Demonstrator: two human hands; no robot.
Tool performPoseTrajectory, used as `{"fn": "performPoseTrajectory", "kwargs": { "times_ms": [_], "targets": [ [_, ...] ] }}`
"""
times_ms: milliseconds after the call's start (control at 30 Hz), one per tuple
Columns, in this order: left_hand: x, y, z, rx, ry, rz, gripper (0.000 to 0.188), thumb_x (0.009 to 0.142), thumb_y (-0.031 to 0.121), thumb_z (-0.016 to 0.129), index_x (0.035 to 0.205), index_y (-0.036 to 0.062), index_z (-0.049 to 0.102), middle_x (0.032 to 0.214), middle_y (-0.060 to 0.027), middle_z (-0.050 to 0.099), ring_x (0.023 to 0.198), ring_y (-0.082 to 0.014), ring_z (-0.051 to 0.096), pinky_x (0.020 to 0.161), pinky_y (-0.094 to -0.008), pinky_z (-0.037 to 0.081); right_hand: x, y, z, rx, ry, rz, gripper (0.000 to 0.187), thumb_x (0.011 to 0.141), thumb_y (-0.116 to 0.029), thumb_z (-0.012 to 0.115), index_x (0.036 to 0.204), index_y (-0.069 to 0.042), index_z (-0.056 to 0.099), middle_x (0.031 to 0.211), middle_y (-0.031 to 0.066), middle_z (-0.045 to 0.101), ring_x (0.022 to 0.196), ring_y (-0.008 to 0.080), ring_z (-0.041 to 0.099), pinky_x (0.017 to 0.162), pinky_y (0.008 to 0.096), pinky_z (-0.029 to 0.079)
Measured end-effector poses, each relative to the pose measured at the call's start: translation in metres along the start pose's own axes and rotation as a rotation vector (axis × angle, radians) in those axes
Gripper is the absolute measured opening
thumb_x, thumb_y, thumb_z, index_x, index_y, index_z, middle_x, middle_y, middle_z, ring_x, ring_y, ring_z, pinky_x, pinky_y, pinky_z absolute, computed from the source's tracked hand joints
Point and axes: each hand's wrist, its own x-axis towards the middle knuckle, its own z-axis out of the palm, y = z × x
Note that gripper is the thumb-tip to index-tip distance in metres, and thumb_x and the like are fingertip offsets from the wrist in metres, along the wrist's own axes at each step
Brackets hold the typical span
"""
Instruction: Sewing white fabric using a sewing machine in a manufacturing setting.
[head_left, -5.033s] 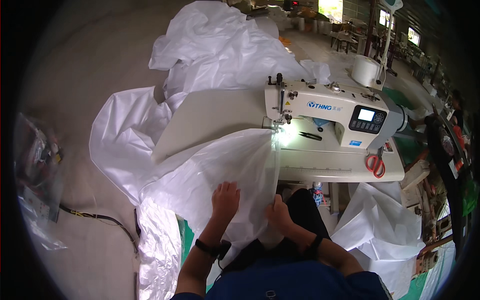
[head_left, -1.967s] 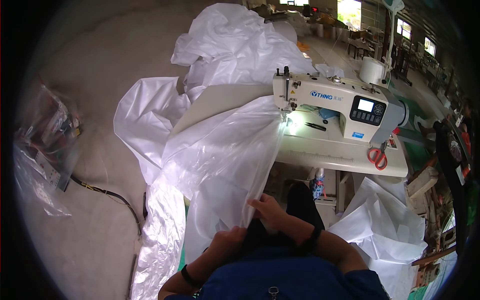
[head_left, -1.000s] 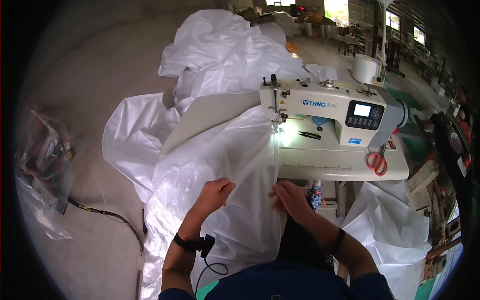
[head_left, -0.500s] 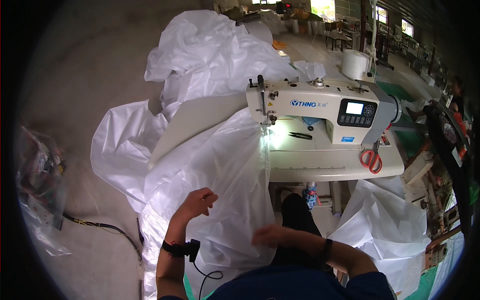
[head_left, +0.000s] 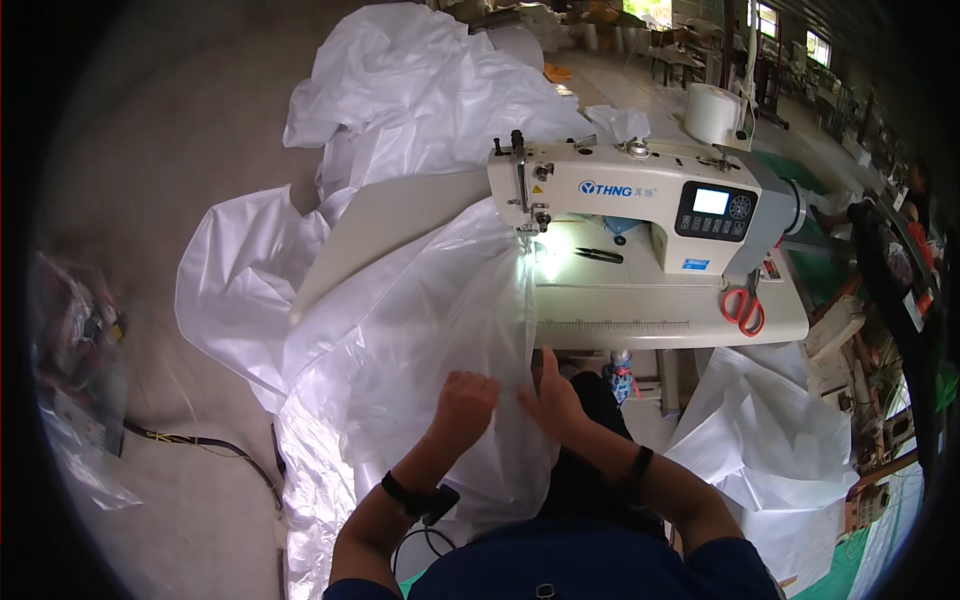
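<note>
A large translucent white plastic sheet drapes from the sewing machine down over the table's front edge toward my lap. Its right edge runs up under the lit needle area. My left hand is closed in a fist on the sheet, fingers curled into it. Close by on the right, at the sheet's right edge, my right hand has its fingers stretched and apart. Whether it touches the sheet I cannot tell.
Black thread snips lie beside the needle area. Red-handled scissors hang over the machine table's right front. A thread cone stands behind. More white sheeting hangs at right; a cable lies on the floor at left.
My left hand has moved right and closed on the sheet. My right hand has moved up and slightly right, and its fingers now point upward. The two hands are nearer each other.
</note>
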Motion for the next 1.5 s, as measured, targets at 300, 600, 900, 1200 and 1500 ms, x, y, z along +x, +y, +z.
{"fn": "performPoseTrajectory", "kwargs": {
  "times_ms": [300, 600, 900, 1200, 1500],
  "targets": [
    [0.012, 0.044, 0.003, -0.298, -0.206, -0.223, 0.017, 0.083, 0.019, 0.054, 0.074, 0.0049, 0.059, 0.065, -0.0142, 0.059, 0.061, -0.0333, 0.06, 0.056, -0.0427, 0.047, 0.024, 0.012, -0.008, 0.13, 0.204, -0.004, 0.015, 0.084, -0.01, 0.05, 0.092, 0.002, 0.052, 0.075, 0.0247, 0.059, 0.075, 0.0368, 0.061, 0.068, 0.0411, 0.047],
    [0.02, 0.051, 0.006, -0.795, -0.271, -0.453, 0.024, 0.083, 0.023, 0.055, 0.077, 0.0007, 0.061, 0.069, -0.0205, 0.059, 0.065, -0.0342, 0.061, 0.058, -0.0396, 0.045, 0.041, 0.027, -0.003, 0.451, 0.153, 0.259, 0.019, 0.083, -0.015, 0.054, 0.094, 0.001, 0.055, 0.075, 0.007, 0.059, 0.068, 0.0137, 0.056, 0.063, 0.0268, 0.046],
    [0.006, 0.034, -0.003, -0.624, -0.384, -0.347, 0.025, 0.084, 0.028, 0.055, 0.082, 0.0035, 0.062, 0.073, -0.0193, 0.061, 0.072, -0.037, 0.06, 0.063, -0.0414, 0.046, 0.031, 0.012, -0.005, -0.543, 0.081, -0.038, 0.042, 0.079, -0.011, 0.048, 0.116, 0.006, 0.045, 0.068, 0.019, 0.061, 0.064, 0.0303, 0.064, 0.056, 0.0378, 0.051],
    [-0.015, 0.049, -0.026, -0.582, -0.271, -0.441, 0.021, 0.083, 0.028, 0.054, 0.084, 0.0079, 0.061, 0.075, -0.0163, 0.062, 0.073, -0.0363, 0.061, 0.065, -0.0443, 0.047, 0.078, -0.015, 0.0, -0.778, -0.047, -0.154, 0.048, 0.074, -0.01, 0.052, 0.115, 0.013, 0.044, 0.067, 0.0159, 0.063, 0.059, 0.0277, 0.064, 0.051, 0.036, 0.051],
    [-0.03, 0.057, -0.03, -0.505, -0.352, -0.501, 0.038, 0.08, 0.035, 0.062, 0.1, 0.0041, 0.052, 0.08, -0.014, 0.062, 0.073, -0.0352, 0.062, 0.063, -0.045, 0.048, 0.144, -0.012, -0.011, -0.767, -0.119, -0.08, 0.028, 0.082, -0.011, 0.046, 0.102, 0.008, 0.052, 0.074, 0.0166, 0.065, 0.069, 0.0296, 0.066, 0.057, 0.0395, 0.051]
  ]
}}
